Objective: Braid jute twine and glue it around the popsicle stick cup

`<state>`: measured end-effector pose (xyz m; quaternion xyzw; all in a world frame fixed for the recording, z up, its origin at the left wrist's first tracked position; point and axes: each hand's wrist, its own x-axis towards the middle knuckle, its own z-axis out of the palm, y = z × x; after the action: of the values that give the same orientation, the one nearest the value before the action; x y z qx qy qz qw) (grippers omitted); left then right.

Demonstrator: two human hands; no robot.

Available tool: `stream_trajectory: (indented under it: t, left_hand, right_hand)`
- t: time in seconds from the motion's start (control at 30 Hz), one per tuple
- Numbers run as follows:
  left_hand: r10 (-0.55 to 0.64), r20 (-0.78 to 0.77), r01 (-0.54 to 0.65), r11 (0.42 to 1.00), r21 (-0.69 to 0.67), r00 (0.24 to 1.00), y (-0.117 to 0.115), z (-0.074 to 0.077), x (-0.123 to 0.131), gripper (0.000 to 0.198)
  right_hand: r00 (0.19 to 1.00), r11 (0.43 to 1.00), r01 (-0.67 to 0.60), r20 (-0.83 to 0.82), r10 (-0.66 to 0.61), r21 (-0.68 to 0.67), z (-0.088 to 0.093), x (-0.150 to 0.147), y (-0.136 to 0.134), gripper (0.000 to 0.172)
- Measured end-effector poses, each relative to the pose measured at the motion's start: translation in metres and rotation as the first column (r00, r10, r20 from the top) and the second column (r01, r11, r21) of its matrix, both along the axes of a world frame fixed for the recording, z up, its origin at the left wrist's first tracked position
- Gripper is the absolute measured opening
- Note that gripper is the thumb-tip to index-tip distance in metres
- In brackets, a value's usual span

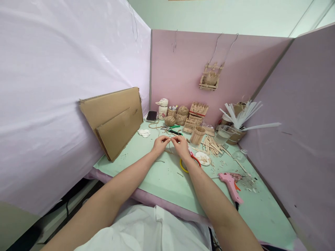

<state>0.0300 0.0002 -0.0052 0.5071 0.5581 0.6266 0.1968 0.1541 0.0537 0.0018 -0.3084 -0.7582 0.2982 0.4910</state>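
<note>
Above the middle of the table, my left hand [160, 145] and my right hand [181, 146] meet at the fingertips. Both are closed in a pinch on a thin piece of twine [169, 147], which loops down between them. Under my right wrist lie scissors [184, 167] with yellow and red handles, partly covered by the forearm. Beyond my hands are green-handled pliers [175, 132] and a ball of twine [170, 121]. A cup made of wooden sticks [198, 135] stands just past my right hand.
Folded cardboard [117, 122] leans at the left. Loose wooden sticks [211, 145], a white dish [202, 158] and a plastic cup of water [223, 134] are to the right. A pink glue gun [230, 186] lies at front right. White glue sticks [238, 116] stand behind.
</note>
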Motion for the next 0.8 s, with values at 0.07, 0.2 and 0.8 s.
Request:
stream_trajectory:
  t: [0.07, 0.2, 0.8]
  left_hand:
    - [-0.003, -0.005, 0.003, 1.000, -0.003, 1.000, -0.0007, 0.0007, 0.0006, 0.014]
    - [-0.009, 0.001, 0.009, 1.000, -0.018, 1.000, -0.0019, 0.0021, 0.0019, 0.015]
    - [-0.040, 0.146, 0.047, 0.998, -0.048, 0.988, -0.0031, 0.0043, 0.0036, 0.017]
  right_hand:
    - [1.000, 1.000, -0.001, -0.013, 0.001, -0.018, -0.0006, 0.0002, 0.0006, 0.019]
    - [1.000, 0.999, 0.017, -0.013, -0.017, -0.029, -0.0008, 0.0004, 0.0016, 0.016]
    - [1.000, 0.997, -0.016, -0.003, 0.015, -0.082, -0.0044, -0.0017, 0.0048, 0.016]
